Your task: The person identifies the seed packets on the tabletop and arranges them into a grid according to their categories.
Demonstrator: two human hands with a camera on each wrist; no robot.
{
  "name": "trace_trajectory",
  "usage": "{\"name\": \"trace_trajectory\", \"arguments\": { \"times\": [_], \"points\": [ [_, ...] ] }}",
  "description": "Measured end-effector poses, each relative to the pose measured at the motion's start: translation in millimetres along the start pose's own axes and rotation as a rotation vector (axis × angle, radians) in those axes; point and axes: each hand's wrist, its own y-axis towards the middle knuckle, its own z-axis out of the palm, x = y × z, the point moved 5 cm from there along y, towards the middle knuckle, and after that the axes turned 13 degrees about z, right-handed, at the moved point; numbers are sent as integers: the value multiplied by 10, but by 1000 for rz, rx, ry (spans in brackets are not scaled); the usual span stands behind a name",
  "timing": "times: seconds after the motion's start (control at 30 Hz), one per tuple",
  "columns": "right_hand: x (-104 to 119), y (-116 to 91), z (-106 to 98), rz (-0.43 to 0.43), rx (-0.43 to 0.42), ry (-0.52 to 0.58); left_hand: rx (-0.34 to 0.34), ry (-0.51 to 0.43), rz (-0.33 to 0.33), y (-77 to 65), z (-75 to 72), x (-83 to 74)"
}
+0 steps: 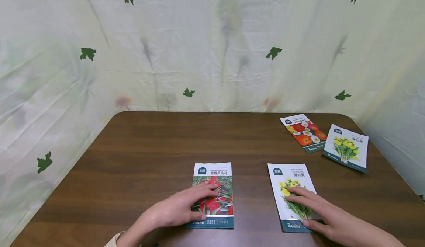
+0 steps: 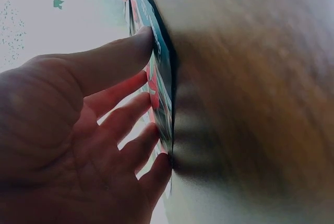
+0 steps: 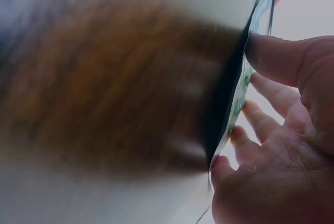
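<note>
A seed packet with red flowers (image 1: 220, 197) lies flat on the table in the head view, lower middle. My left hand (image 1: 180, 206) rests on it, fingertips and thumb touching its printed face. To the right lies a seed packet with yellow flowers (image 1: 292, 210); my right hand (image 1: 327, 215) touches its face the same way. In the left wrist view, the left thumb (image 2: 120, 59) presses near the packet's blue end while the fingers spread along it. The right wrist view has the right thumb (image 3: 276, 57) and fingertips on the packet's face. Neither hand curls round a packet.
At the table's far right lie two more packets: one with red, orange and white flowers (image 1: 305, 134), and another with yellow flowers (image 1: 346, 147), their edges close together. A pale curtain (image 1: 206, 48) with leaf prints hangs behind the brown wooden table (image 1: 149, 147).
</note>
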Motion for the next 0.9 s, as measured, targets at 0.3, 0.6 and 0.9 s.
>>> {"name": "trace_trajectory", "arguments": {
  "times": [0.3, 0.6, 0.9],
  "points": [
    [32, 36, 32, 1, 18, 10, -1, 1, 3, 0, -9, -2],
    [113, 70, 80, -10, 13, 16, 0, 18, 12, 2, 2, -9],
    [168, 120, 137, 2, 32, 26, 0, 19, 31, -4, 6, -18]
  ]
}}
